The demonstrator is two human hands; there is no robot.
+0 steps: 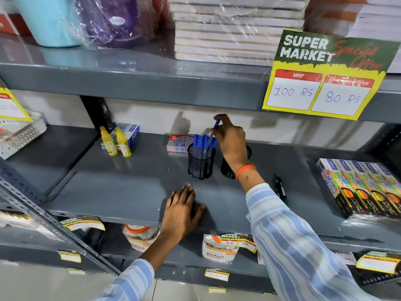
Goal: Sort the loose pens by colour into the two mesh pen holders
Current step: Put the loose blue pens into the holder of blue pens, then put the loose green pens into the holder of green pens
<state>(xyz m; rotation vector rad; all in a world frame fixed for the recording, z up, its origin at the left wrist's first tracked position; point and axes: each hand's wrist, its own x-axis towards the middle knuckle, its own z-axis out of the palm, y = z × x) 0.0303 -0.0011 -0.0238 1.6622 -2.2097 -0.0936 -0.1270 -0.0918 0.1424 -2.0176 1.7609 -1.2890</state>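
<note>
Two black mesh pen holders stand on the grey middle shelf (pixel 108 183). The left holder (pixel 201 164) is packed with several blue-capped pens. My wrist hides most of the right holder (pixel 226 169); something green shows through its mesh. My right hand (pixel 230 137) is above the left holder, fingers shut on a blue pen (pixel 213 132) whose tip is down among the other blue pens. Flat on the shelf's front edge rests my left hand (pixel 183 210), fingers spread, holding nothing. Two dark pens with green ends (pixel 281 189) lie loose on the shelf, right of my forearm.
Behind the holders lies a red and white box (pixel 176 143). Two yellow glue bottles (pixel 116 141) stand at the back left. Colourful boxed packs (pixel 364 187) fill the shelf's right end. A price card (pixel 321 77) hangs from the shelf above, close over my right hand.
</note>
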